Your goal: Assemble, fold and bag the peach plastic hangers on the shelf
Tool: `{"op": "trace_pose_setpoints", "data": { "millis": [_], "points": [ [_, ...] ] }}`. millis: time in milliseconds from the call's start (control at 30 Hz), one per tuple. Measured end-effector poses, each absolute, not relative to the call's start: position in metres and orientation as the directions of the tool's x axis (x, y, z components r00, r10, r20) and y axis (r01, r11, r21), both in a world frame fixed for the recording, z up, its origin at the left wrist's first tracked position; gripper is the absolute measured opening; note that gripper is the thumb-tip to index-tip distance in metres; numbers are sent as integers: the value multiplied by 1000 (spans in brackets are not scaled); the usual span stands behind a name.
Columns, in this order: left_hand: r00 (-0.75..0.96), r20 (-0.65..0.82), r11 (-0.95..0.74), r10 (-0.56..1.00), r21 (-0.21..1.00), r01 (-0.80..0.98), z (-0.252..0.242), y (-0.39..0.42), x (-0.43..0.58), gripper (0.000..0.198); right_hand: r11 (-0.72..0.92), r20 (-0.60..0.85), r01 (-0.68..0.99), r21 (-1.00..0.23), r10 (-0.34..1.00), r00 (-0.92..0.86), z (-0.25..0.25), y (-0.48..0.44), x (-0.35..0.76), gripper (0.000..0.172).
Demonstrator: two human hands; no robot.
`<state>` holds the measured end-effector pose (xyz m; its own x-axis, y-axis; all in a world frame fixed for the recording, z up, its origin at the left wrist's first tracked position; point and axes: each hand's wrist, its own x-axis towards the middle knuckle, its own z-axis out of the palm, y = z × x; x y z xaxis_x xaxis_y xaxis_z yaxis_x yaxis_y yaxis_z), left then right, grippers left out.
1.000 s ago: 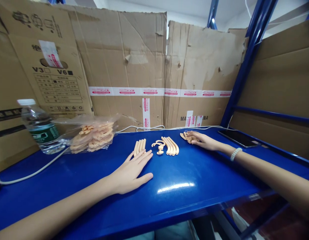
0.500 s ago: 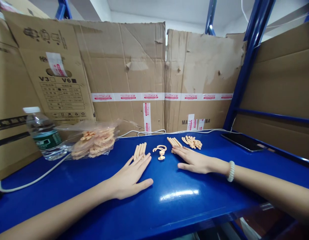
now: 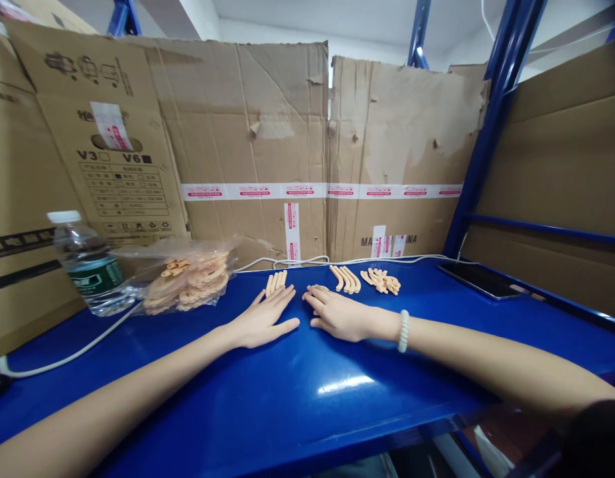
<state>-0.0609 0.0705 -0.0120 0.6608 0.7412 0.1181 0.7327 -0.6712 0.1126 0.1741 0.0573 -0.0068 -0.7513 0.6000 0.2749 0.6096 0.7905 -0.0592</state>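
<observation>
Spread flat, the left hand (image 3: 260, 323) overlaps the short sticks (image 3: 278, 281) at its twelve o'clock, while the right hand (image 3: 345, 317) (its grip cannot be told) lies at six o'clock from the curved sticks (image 3: 349, 280), where light pressure would best keep rows aligned.

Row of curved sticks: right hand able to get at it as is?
Probably yes: the row of curved sticks lies uncovered just beyond the right hand, with nothing visible between.

This looks like a storeroom or workshop corner: a glossy blue desk (image 3: 307, 411) beside a blue metal rack post (image 3: 490, 133), walled with torn, taped brown cardboard sheets (image 3: 212, 146).
</observation>
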Motion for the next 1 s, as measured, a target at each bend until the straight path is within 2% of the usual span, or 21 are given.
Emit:
{"op": "trace_pose_setpoints", "data": {
  "millis": [167,400,533,633,833,933,1000],
  "points": [
    [663,107,-672,741,128,730,-8,68,-59,76,729,215,681,-67,677,-704,-8,104,152,51],
    [656,89,-662,749,136,737,-4,66,-57,79,709,191,695,-116,703,-685,0,156,152,43],
    [653,98,-660,751,148,736,-5,69,-58,77,749,256,647,-145,660,-706,8,148,165,46],
    [653,144,-668,744,163,726,-7,69,-58,75,762,336,627,-162,640,-691,20,132,187,43],
    [622,280,-676,731,173,717,-8,69,-58,60,702,538,693,-166,653,-533,36,98,242,30],
    [622,342,-693,704,140,708,-9,68,-58,51,633,561,740,-227,706,-432,41,91,264,29],
    [624,386,-705,679,107,701,-8,68,-59,45,580,509,773,-257,761,-402,45,92,280,28]
  ]
}}
